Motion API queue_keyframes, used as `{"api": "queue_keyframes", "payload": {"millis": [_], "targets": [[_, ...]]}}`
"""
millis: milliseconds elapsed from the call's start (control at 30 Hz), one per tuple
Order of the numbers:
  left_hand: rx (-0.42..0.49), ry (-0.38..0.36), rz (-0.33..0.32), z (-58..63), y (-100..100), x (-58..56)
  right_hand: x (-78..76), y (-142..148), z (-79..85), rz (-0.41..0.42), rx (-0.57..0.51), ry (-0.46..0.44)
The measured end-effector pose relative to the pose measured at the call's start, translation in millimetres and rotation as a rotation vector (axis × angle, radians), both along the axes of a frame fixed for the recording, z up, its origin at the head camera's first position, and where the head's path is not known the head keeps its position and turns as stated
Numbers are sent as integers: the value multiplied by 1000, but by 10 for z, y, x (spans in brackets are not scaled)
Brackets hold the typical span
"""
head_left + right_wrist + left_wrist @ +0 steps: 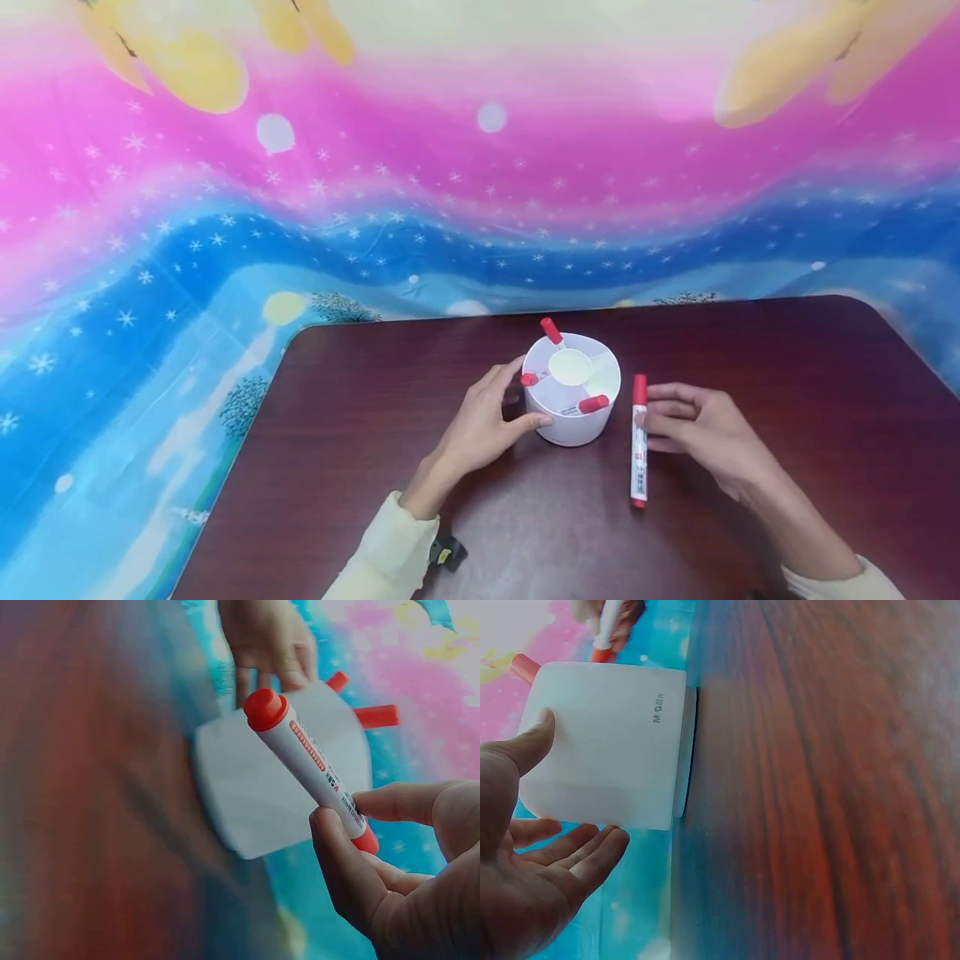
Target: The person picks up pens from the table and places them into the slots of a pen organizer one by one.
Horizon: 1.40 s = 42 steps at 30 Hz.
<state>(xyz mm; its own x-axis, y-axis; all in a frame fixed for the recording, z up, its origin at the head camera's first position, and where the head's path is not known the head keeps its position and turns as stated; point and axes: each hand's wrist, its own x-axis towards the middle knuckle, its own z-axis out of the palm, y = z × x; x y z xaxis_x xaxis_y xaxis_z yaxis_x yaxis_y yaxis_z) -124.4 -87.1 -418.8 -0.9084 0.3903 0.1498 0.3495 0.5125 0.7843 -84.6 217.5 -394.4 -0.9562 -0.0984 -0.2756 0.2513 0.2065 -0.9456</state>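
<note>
A white round pen holder (573,429) stands on the table, with three red-capped markers tilted in its outer compartments. My left hand (480,421) rests against its left side, thumb toward the front and the other fingers spread loosely around the side, as the left wrist view also shows. To the right of the holder, my right hand (708,433) pinches a white marker (639,467) with red ends between thumb and fingers. That marker stays apart from the holder. In the right wrist view the pinched marker (319,769) hides part of the holder (247,780).
The dark brown wooden table (360,392) has rounded back corners. A small black object (448,552) with a yellow mark is beside the left sleeve. Behind the table hangs a pink and blue patterned cloth (420,183).
</note>
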Motion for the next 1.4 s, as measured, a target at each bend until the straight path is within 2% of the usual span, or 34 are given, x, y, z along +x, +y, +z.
{"api": "queue_keyframes", "payload": {"millis": [200, 333, 833, 1100, 1300, 1400], "targets": [[-19, -2, 9, -2, -23, 1, -181, 57, 222, 7, -13, 106], [-31, -13, 11, -1, -24, -9, -281, 84, 340, 7, -26, 146], [-19, -23, 16, -4, -9, -24, -453, 92, 550, -44, -213, 180], [-29, -16, 9, 10, 3, -25, -440, 78, 609, -134, -322, 206], [-23, -24, 10, 6, -4, -32, -439, 31, 579, -168, -433, 255], [-7, -25, 7, -5, -15, -31, -455, 4, 558, -178, -438, 265]]}}
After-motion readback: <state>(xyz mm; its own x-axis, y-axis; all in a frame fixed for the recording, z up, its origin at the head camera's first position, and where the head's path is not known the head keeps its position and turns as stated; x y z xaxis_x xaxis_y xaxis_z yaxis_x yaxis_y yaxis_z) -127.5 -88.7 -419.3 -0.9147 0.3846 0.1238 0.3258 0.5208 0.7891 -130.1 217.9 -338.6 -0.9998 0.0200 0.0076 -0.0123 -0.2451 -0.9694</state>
